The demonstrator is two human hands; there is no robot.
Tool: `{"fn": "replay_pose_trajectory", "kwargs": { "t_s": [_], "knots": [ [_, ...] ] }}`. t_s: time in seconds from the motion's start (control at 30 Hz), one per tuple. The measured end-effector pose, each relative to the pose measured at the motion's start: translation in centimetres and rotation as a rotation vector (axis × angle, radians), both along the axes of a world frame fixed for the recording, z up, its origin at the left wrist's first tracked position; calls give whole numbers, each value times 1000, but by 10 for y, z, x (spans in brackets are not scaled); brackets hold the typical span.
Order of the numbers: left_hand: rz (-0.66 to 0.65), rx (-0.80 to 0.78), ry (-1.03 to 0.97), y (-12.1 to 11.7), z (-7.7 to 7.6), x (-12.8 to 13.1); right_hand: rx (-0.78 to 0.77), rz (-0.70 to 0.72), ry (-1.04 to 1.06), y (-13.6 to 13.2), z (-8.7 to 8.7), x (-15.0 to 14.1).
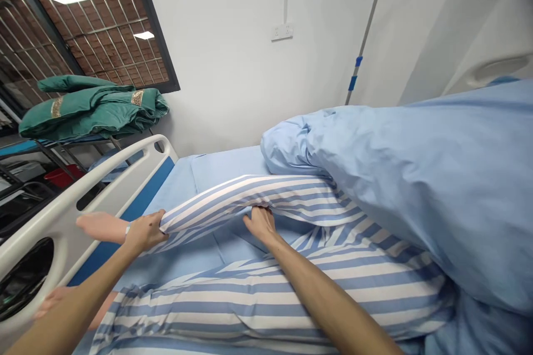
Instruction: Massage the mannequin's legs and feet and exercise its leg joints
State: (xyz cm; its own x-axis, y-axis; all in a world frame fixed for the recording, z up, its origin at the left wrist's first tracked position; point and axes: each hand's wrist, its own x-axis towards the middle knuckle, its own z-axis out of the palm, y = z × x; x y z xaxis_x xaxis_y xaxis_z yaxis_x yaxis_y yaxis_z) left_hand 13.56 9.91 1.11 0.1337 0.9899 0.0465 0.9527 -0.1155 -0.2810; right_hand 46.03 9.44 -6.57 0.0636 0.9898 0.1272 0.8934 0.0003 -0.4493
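Two legs in blue-and-white striped pajama trousers lie along the bed; I cannot tell whether they belong to a person or a manikin. The far leg [233, 191] is raised off the sheet and slightly bent at the knee. My left hand [146, 231] is wrapped round its ankle at the trouser cuff, beside the bare foot [97, 226]. Beneath the knee, my right hand [261, 223] is closed against the trouser cloth, its fingertips hidden. Flat on the mattress rests the near leg [250, 299], its foot [54, 299] partly behind my left forearm.
A white-and-blue footboard [120, 161] closes the bed's left end. The light blue quilt [375, 161] is bunched over the upper body at right. Green folded bedding [95, 108] sits on a rack by the barred window. An IV pole [366, 33] stands by the wall.
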Motion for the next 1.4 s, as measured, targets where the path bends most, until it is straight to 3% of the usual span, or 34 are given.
{"fn": "replay_pose_trajectory", "kwargs": {
  "t_s": [0.17, 0.43, 0.6, 0.73, 0.87, 1.0, 1.07, 1.17, 1.23, 1.3, 1.4],
  "knots": [
    [94, 177, -146, -3, -33, 34, 258, -77, -24, 2, 12, 7],
    [182, 150, -438, -3, -80, 125, 503, -200, -8, 4, 21, 30],
    [175, 124, -470, -3, -85, 136, 537, -196, 1, 4, 17, 32],
    [144, 87, -408, -3, -72, 117, 501, -185, -8, 4, 15, 31],
    [115, 74, -288, -5, -48, 78, 400, -177, -30, 2, 13, 28],
    [79, 31, -136, -9, -8, 33, 271, -120, -65, -2, 8, 20],
    [45, 3, -52, -10, 16, 15, 129, -41, -71, -6, 3, 17],
    [-32, -16, 58, -10, 47, 0, -113, 108, -68, -11, -5, 17],
    [-82, -38, 93, -10, 62, -1, -188, 172, -67, -13, -10, 20],
    [-109, -53, 107, -11, 69, 0, -208, 195, -67, -14, -13, 22],
    [-118, -34, 121, -12, 68, 1, -199, 206, -61, -15, -13, 24]
  ]
}}
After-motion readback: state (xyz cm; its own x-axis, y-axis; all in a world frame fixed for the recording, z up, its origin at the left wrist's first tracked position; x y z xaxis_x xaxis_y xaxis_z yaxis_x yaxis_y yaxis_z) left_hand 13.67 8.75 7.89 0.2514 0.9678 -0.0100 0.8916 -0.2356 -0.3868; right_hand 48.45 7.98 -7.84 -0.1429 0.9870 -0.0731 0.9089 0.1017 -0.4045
